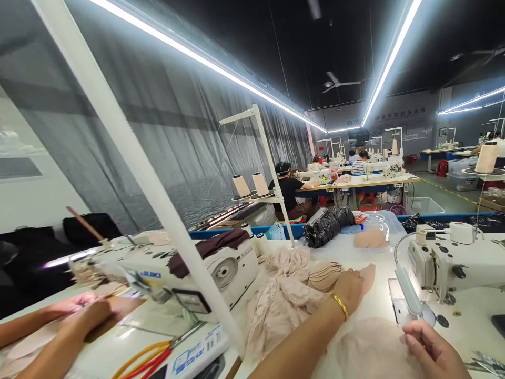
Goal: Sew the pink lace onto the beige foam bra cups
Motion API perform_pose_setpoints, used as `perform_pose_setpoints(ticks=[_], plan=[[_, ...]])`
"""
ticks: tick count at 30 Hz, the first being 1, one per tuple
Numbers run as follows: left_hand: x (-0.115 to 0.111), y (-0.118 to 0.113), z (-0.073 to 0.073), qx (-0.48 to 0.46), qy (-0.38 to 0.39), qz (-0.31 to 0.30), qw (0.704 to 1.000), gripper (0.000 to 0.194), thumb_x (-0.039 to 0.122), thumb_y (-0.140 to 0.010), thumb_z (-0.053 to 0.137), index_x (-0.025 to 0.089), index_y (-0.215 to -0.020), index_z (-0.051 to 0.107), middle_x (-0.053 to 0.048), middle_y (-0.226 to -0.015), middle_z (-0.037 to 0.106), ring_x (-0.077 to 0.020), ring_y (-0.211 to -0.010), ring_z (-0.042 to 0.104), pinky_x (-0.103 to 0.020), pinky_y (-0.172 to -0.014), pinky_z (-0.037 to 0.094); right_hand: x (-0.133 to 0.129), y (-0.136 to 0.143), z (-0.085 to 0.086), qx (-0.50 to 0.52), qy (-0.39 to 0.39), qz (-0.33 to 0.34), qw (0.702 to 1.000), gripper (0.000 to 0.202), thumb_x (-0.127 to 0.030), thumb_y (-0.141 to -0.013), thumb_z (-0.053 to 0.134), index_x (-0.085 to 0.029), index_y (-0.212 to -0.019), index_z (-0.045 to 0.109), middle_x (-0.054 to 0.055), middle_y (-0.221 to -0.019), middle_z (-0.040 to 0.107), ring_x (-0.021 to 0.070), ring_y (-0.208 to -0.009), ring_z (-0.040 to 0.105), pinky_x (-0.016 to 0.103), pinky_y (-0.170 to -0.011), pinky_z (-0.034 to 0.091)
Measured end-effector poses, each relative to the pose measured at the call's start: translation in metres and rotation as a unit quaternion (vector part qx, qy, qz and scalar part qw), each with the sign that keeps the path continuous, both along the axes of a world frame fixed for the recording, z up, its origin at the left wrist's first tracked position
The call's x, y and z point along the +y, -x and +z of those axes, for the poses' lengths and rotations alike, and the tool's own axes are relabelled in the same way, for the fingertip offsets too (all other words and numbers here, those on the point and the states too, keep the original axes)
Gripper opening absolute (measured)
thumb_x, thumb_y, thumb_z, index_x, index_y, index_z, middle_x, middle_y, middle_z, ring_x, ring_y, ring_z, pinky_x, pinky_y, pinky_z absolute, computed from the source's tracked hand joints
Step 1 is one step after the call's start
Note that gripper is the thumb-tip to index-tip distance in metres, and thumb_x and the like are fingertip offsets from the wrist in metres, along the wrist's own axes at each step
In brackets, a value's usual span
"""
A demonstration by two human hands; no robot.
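My left hand, with a gold bangle at the wrist, reaches over the table. Its fingers close on a smooth beige fabric piece that sticks out past them. Against that hand lies a stack of layered beige pieces, beside a heap of pale pink lace fabric. Lower right, my right hand has its fingertips pinched at the edge of a sheer pale fabric, in front of a white sewing machine. The exact grip of both hands is partly hidden.
A slanted white post crosses the left. Behind it, a co-worker's hands work at a JUKI machine. A thread stand and a black plastic-wrapped bundle are beyond; metal scissors or tools lie lower right.
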State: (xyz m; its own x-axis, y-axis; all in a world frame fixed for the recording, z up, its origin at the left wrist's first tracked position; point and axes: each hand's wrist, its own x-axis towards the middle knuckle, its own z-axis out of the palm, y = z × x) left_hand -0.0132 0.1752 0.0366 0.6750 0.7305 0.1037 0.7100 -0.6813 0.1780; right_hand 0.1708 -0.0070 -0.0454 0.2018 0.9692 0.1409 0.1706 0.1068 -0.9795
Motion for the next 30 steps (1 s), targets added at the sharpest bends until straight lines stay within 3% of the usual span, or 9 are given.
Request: perform_pose_setpoints(ticks=[5, 9, 13, 17, 21, 23, 25, 28, 30], plan=[[-0.006, 0.007, 0.024, -0.120, 0.042, 0.061, 0.990, 0.023, 0.034, -0.107, 0.057, 0.017, -0.101, 0.072, -0.010, -0.103, 0.072, -0.0230, -0.101, 0.067, -0.041, -0.093, 0.055, -0.011, 0.017, 0.028, 0.017, -0.022, -0.083, 0.996, 0.059, -0.083, -0.087, 0.062, -0.026, -0.094, 0.075, 0.002, -0.079, 0.072, 0.0235, -0.078, 0.068, 0.031, -0.072, 0.055], [-0.041, 0.034, 0.035, -0.215, 0.140, 0.075, 0.964, 0.028, 0.038, -0.104, 0.052, 0.019, -0.099, 0.072, -0.005, -0.082, 0.068, -0.0192, -0.077, 0.064, -0.028, -0.068, 0.049, -0.015, 0.017, 0.040, 0.027, -0.008, -0.094, 0.995, 0.060, -0.083, -0.091, 0.056, -0.026, -0.095, 0.076, 0.002, -0.078, 0.072, 0.0229, -0.072, 0.067, 0.031, -0.067, 0.055], [-0.090, 0.052, 0.022, -0.248, 0.248, 0.066, 0.934, 0.030, 0.047, -0.094, 0.062, 0.018, -0.090, 0.069, 0.000, -0.069, 0.061, -0.0153, -0.062, 0.057, -0.024, -0.055, 0.041, -0.018, 0.019, 0.045, 0.039, -0.007, -0.099, 0.994, 0.066, -0.084, -0.095, 0.046, -0.025, -0.100, 0.075, 0.005, -0.084, 0.074, 0.0235, -0.073, 0.068, 0.033, -0.068, 0.056], [-0.122, 0.047, 0.006, -0.254, 0.300, 0.074, 0.917, 0.023, 0.042, -0.089, 0.063, 0.020, -0.083, 0.064, 0.001, -0.065, 0.059, -0.0155, -0.057, 0.055, -0.025, -0.052, 0.041, -0.021, 0.025, 0.048, 0.040, -0.022, -0.091, 0.995, 0.063, -0.083, -0.089, 0.060, -0.025, -0.108, 0.074, 0.002, -0.078, 0.069, 0.0224, -0.071, 0.067, 0.033, -0.068, 0.056], [-0.128, 0.036, 0.022, -0.265, 0.261, 0.042, 0.927, 0.025, 0.042, -0.084, 0.070, 0.021, -0.097, 0.071, -0.007, -0.099, 0.074, -0.0252, -0.093, 0.068, -0.036, -0.085, 0.055, -0.030, 0.030, 0.051, 0.027, -0.040, -0.087, 0.995, 0.057, -0.077, -0.085, 0.070, -0.025, -0.108, 0.074, -0.002, -0.074, 0.064, 0.0203, -0.071, 0.065, 0.032, -0.070, 0.056], [-0.124, 0.031, 0.038, -0.255, 0.254, -0.047, 0.932, 0.054, 0.050, -0.079, 0.080, 0.023, -0.124, 0.071, -0.012, -0.139, 0.067, -0.0325, -0.129, 0.060, -0.044, -0.114, 0.044, -0.036, 0.030, 0.053, 0.014, -0.048, -0.078, 0.996, 0.054, -0.074, -0.086, 0.072, -0.025, -0.108, 0.076, -0.001, -0.076, 0.066, 0.0200, -0.072, 0.065, 0.031, -0.071, 0.056], [-0.117, 0.027, 0.051, -0.210, 0.296, -0.139, 0.922, 0.080, 0.058, -0.071, 0.087, 0.025, -0.140, 0.064, -0.013, -0.151, 0.060, -0.0355, -0.138, 0.054, -0.047, -0.120, 0.039, -0.042, 0.027, 0.057, -0.017, -0.060, -0.048, 0.997, 0.049, -0.069, -0.089, 0.071, -0.026, -0.112, 0.077, 0.001, -0.081, 0.071, 0.0207, -0.076, 0.068, 0.030, -0.073, 0.057], [-0.102, 0.024, 0.058, -0.116, 0.384, -0.167, 0.901, 0.063, 0.061, -0.069, 0.088, 0.024, -0.117, 0.071, -0.004, -0.105, 0.074, -0.0264, -0.096, 0.070, -0.036, -0.084, 0.056, -0.050, 0.020, 0.067, -0.073, -0.088, -0.032, 0.993, 0.043, -0.064, -0.094, 0.069, -0.029, -0.118, 0.076, 0.003, -0.087, 0.076, 0.0214, -0.077, 0.071, 0.031, -0.075, 0.059], [-0.094, 0.025, 0.057, -0.093, 0.394, -0.153, 0.901, 0.043, 0.054, -0.072, 0.085, 0.023, -0.095, 0.068, 0.003, -0.078, 0.065, -0.0178, -0.070, 0.062, -0.027, -0.061, 0.049, -0.054, 0.017, 0.075, -0.091, -0.107, -0.087, 0.986, 0.040, -0.063, -0.094, 0.070, -0.029, -0.116, 0.076, 0.003, -0.087, 0.077, 0.0216, -0.077, 0.071, 0.032, -0.078, 0.059]])
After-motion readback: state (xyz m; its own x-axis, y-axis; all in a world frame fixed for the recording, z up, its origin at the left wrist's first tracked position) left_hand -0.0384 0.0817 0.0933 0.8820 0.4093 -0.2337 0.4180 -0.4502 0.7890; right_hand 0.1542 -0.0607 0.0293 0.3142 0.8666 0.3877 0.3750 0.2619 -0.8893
